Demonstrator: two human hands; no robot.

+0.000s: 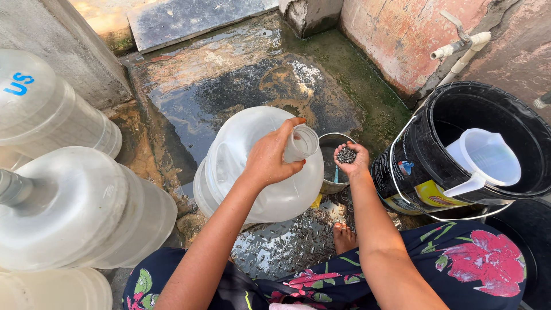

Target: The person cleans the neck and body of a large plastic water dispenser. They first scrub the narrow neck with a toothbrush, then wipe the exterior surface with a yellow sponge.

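Observation:
A large clear plastic water jug (241, 166) stands tilted on the wet ground in front of me. My left hand (270, 158) grips its open neck (302, 142). My right hand (353, 161) is cupped palm up just right of the neck, holding a small heap of dark gravel-like grains (346, 154). Under that hand sits a small steel bowl (328, 166) with water in it.
A black bucket (459, 155) with a white plastic jug (485, 161) inside stands at right, under a white pipe tap (459, 49). Several more clear water jugs (74, 206) lie at left. My bare foot (343, 236) rests on wet ground strewn with dark grains.

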